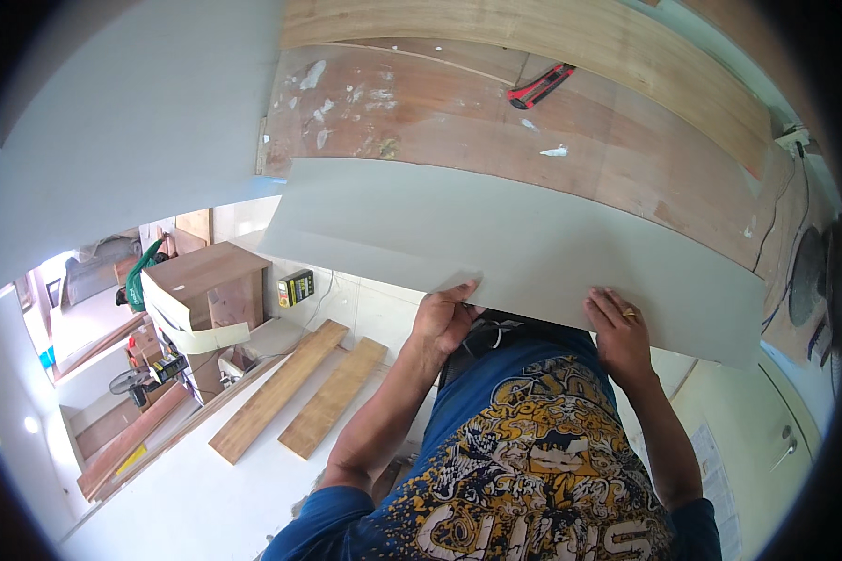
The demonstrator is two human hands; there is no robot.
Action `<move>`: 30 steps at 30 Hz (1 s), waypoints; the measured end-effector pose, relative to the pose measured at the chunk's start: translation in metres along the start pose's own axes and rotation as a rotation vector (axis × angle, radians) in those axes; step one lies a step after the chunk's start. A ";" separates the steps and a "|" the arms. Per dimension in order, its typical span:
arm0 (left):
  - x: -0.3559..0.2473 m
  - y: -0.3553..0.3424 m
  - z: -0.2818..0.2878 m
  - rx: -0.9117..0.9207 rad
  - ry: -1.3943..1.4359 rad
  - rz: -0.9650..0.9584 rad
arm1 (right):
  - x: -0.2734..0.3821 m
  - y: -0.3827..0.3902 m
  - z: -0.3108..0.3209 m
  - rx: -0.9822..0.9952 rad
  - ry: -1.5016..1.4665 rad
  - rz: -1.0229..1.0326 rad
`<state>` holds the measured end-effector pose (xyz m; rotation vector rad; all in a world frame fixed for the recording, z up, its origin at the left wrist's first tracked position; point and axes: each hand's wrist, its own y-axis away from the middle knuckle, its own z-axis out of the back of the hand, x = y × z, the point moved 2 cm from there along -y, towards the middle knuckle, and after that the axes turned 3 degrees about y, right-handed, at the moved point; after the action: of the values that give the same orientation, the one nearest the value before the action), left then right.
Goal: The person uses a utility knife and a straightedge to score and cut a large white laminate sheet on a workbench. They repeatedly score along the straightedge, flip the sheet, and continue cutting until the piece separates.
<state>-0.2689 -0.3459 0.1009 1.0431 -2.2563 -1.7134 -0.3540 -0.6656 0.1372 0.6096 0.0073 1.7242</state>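
Note:
A long pale grey sheet (pixel 524 220), thin like laminate, lies across the near side of a wooden work surface (pixel 421 107) marked with white smears. It overhangs toward my body. My left hand (pixel 446 320) is closed on its near edge, thumb on top and the other fingers curled at the rim. Farther right, my right hand (pixel 617 327) lies on the sheet by the same edge, its fingers stretched out flat; its thumb is hard to see. A red and black utility knife (pixel 541 87) rests on the wood beyond the sheet.
A pale wooden board (pixel 533 33) spans the far side. Two planks (pixel 332 397) lie at lower left, near a wooden cabinet (pixel 206 280) and a yellow-black box (pixel 296 288). A person in a green top (pixel 138 280) is farther off. A fan (pixel 807 276) and cables stand right.

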 end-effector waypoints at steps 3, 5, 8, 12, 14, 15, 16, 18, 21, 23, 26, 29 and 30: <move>-0.002 0.001 0.004 0.055 -0.005 -0.017 | -0.023 0.015 -0.014 -0.096 0.011 -0.021; -0.003 -0.001 0.009 0.083 -0.047 -0.031 | -0.021 0.017 -0.006 -0.203 0.052 0.006; -0.022 0.031 -0.023 0.061 -0.236 -0.142 | -0.028 0.027 0.035 -0.176 0.020 0.022; -0.063 0.099 -0.071 0.179 -0.509 -0.364 | -0.043 0.018 0.154 0.008 -0.115 -0.064; -0.076 0.089 -0.085 0.147 -0.729 -0.665 | -0.075 -0.003 0.186 0.065 -0.285 -0.052; -0.079 0.071 -0.099 0.138 -0.798 -0.676 | -0.101 -0.022 0.191 0.068 -0.286 -0.061; -0.082 0.053 -0.119 0.130 -0.883 -0.687 | -0.133 -0.044 0.188 0.065 -0.301 -0.075; -0.082 -0.001 -0.139 0.100 -1.259 -1.064 | -0.188 -0.088 0.179 0.202 -0.331 -0.271; -0.063 -0.061 -0.173 0.224 -1.658 -1.263 | -0.261 -0.137 0.167 0.326 -0.305 -0.239; -0.046 -0.106 -0.165 0.394 -1.898 -1.221 | -0.310 -0.157 0.142 0.318 -0.332 -0.288; -0.024 -0.115 -0.154 0.307 -2.218 -1.169 | -0.322 -0.164 0.120 0.253 -0.333 -0.281; -0.006 -0.139 -0.154 0.257 -2.240 -1.179 | -0.369 -0.142 0.079 -0.054 -0.210 -0.219; -0.014 -0.144 -0.144 0.190 -2.242 -1.204 | -0.366 -0.140 0.066 -0.134 -0.311 -0.278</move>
<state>-0.1244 -0.4710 0.0280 -0.4097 -1.7856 -5.0103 -0.1575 -0.9849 0.0054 0.7342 -0.2309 1.3377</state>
